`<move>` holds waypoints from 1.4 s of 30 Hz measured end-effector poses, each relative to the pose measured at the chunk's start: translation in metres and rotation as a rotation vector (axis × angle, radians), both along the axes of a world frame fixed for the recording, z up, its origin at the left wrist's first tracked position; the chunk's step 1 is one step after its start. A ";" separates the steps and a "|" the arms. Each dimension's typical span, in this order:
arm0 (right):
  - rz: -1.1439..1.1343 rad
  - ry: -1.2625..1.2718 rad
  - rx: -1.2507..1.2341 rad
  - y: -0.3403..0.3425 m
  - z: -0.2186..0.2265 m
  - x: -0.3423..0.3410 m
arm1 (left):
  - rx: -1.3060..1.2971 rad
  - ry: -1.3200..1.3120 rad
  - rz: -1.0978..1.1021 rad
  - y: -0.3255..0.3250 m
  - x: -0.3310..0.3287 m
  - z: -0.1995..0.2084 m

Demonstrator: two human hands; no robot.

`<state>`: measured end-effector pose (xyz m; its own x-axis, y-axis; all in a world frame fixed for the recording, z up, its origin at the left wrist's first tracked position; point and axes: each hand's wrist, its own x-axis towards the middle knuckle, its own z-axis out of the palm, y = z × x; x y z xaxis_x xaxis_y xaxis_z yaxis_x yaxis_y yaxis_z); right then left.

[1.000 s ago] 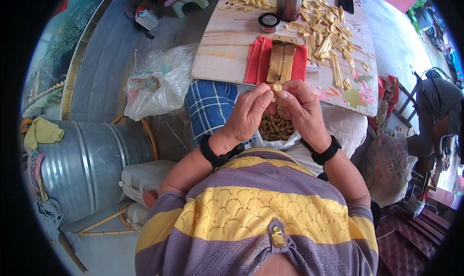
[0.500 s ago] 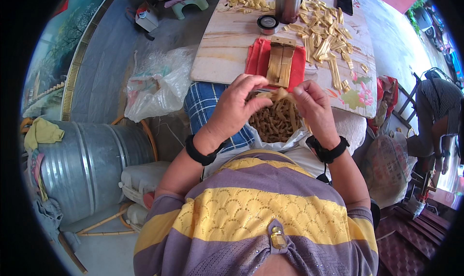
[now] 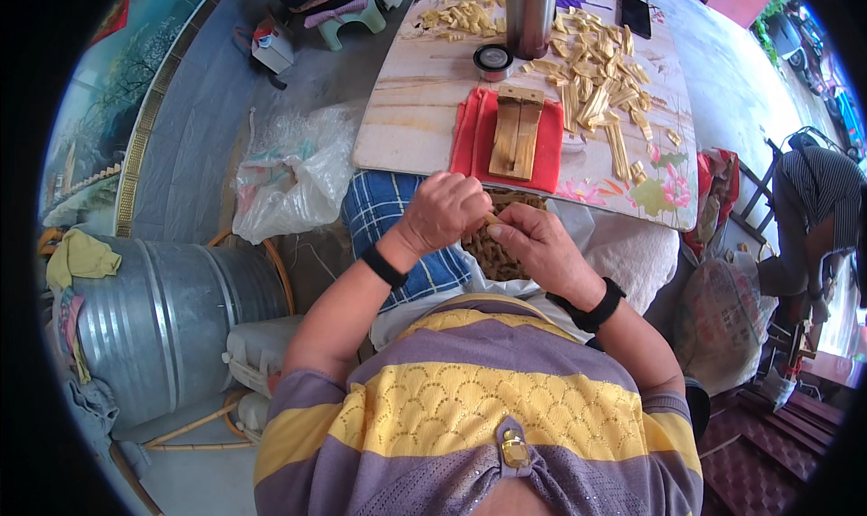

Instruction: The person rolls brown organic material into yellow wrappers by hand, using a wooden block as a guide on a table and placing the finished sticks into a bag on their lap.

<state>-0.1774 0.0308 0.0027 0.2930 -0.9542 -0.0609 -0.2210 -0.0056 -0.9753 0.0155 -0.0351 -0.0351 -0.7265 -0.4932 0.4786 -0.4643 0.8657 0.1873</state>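
Observation:
Over my lap, my left hand [image 3: 441, 211] is closed in a fist round one end of a short tan strip [image 3: 490, 220]. My right hand [image 3: 544, 243] pinches the strip's other side between thumb and fingers, close against the left. Most of the strip is hidden by my fingers. Below them sits a white plastic bag [image 3: 578, 232] holding many small brown twisted pieces [image 3: 495, 256]. Just beyond my hands, a wooden block [image 3: 517, 137] with a lengthwise slit lies on a folded red cloth [image 3: 469, 144] at the table's near edge.
Flat pale-yellow strips [image 3: 596, 92] are spread over the table [image 3: 406, 92]. A steel flask [image 3: 531, 19], its round lid [image 3: 493, 60] and a phone [image 3: 635, 15] stand or lie there. A metal drum [image 3: 172, 317] is at left; a person [image 3: 817, 200] bends at right.
Both hands have come down toward my lap and closer together. My left fingers, loosely curled before, are now closed in a fist on the strip. The view has shifted slightly.

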 end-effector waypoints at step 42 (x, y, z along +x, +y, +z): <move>-0.081 0.110 -0.800 0.005 -0.007 0.023 | 1.925 0.960 -0.213 0.044 -0.010 -0.011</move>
<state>-0.1542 0.0356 -0.0045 0.2531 -0.7389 0.6245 -0.3446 -0.6720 -0.6554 0.0050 0.0093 -0.0456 -0.7252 -0.6514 -0.2229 0.3332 -0.6154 0.7144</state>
